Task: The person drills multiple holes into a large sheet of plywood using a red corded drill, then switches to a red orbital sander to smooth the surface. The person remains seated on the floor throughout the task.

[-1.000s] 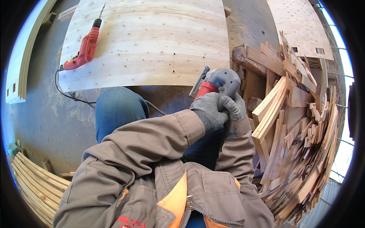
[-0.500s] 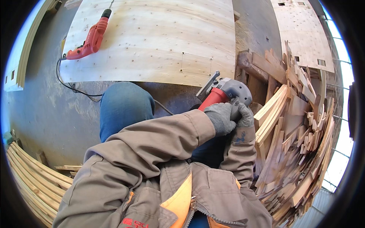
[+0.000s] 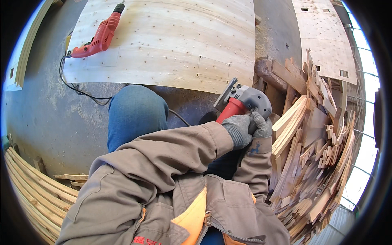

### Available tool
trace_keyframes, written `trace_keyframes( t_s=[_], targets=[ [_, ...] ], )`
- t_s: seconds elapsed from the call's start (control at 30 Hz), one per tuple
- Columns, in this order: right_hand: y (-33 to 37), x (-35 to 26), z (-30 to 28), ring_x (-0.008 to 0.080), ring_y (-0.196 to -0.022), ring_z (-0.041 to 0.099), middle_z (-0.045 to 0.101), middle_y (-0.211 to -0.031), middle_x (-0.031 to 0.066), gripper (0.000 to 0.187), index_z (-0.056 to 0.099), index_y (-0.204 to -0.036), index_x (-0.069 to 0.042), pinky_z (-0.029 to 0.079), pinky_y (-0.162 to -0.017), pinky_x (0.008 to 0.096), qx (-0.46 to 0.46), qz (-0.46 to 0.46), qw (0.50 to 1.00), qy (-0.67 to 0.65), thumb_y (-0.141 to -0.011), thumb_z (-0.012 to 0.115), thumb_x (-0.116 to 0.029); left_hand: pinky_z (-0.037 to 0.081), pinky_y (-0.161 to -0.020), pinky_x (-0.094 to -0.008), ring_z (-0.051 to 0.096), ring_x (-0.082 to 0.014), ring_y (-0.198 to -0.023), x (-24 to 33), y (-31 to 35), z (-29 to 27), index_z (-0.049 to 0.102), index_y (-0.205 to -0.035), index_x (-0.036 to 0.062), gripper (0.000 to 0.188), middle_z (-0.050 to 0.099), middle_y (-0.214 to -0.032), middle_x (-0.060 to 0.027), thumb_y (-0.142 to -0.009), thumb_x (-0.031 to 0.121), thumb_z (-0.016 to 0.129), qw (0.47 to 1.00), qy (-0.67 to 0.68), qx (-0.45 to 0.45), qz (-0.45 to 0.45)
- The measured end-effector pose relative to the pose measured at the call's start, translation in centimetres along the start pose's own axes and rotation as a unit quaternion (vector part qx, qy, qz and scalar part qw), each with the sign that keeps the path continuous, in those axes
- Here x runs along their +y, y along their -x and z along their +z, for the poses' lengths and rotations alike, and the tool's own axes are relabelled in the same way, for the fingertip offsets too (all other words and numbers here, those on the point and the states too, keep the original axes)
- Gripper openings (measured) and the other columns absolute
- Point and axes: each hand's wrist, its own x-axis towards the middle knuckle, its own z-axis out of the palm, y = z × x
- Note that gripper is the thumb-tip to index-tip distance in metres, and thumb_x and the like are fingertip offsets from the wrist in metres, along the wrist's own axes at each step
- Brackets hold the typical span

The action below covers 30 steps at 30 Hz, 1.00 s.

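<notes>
Since a second ago the angle grinder has lifted a little and swung, its disc guard now pointing up-left toward the near edge of the big plywood sheet, and that sheet and the red drill have slid toward the upper left of the view; places below are told from the plywood sheet, which lies flat on the grey concrete floor; to the right of the sheet, beyond a strip of floor, a second pale panel with small square cut-outs lies flat; below the sheet's right corner a large heap of wood offcuts fans out, just beside the grinder; well below the sheet's left end, a stack of curved wooden slats rests on the floor; just below the sheet's near edge a knee in blue jeans is raised; on the sheet's upper left corner the red drill lies on its side, its black cord trailing off the edge onto the floor; the grinder, red-bodied with a grey head, hangs just below the sheet's lower right corner, clear of it; both gloved hands meet there; the left hand has its fingers wrapped tight round the red body; the right hand curls closed against the grey head.
</notes>
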Motion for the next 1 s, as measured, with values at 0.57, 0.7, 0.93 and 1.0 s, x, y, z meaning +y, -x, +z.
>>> trace_keyframes(
  t_s=[0.57,0.7,0.93,1.0],
  targets=[
    [-1.4,-0.3,0.6,0.0227,-0.083,0.071,0.072,-0.096,0.0142,0.034,0.065,-0.114,0.005,0.059,-0.078,0.0347,0.004,-0.012,1.000,-0.026,-0.086,0.076,-0.010,0.053,-0.094,-0.0475,0.066,-0.0411,-0.108,-0.2,-0.8,-0.3,0.064,-0.116,0.0052,0.046,0.070,-0.109,-0.0230,-0.076,0.025,0.076,0.999,0.037,0.036,0.018],
    [-1.5,-0.2,0.6,0.0223,-0.082,0.071,0.072,-0.095,0.0138,0.033,0.065,-0.114,0.005,0.059,-0.076,0.0340,0.010,-0.005,1.000,-0.028,-0.086,0.075,-0.009,0.053,-0.094,-0.0472,0.066,-0.0410,-0.108,0.0,-0.7,-0.5,0.064,-0.116,0.0048,0.047,0.070,-0.109,-0.0234,-0.076,0.026,0.076,0.999,0.036,0.034,0.013],
    [-1.4,-0.1,0.6,0.0214,-0.081,0.070,0.072,-0.095,0.0128,0.032,0.065,-0.116,0.005,0.059,-0.076,0.0330,0.012,0.006,1.000,-0.026,-0.088,0.074,-0.009,0.053,-0.094,-0.0471,0.066,-0.0410,-0.107,-0.4,-0.8,-0.4,0.065,-0.114,0.0037,0.046,0.070,-0.108,-0.0232,-0.075,0.026,0.076,1.000,0.013,0.024,0.013],
    [-1.3,-0.1,0.3,0.0213,-0.082,0.070,0.072,-0.097,0.0124,0.034,0.065,-0.117,0.005,0.059,-0.077,0.0335,0.013,0.004,0.999,-0.040,-0.088,0.074,-0.010,0.052,-0.094,-0.0471,0.066,-0.0409,-0.107,-0.3,-0.9,-0.4,0.065,-0.113,0.0035,0.046,0.071,-0.108,-0.0233,-0.075,0.026,0.077,1.000,0.014,0.016,0.020]
  ],
)
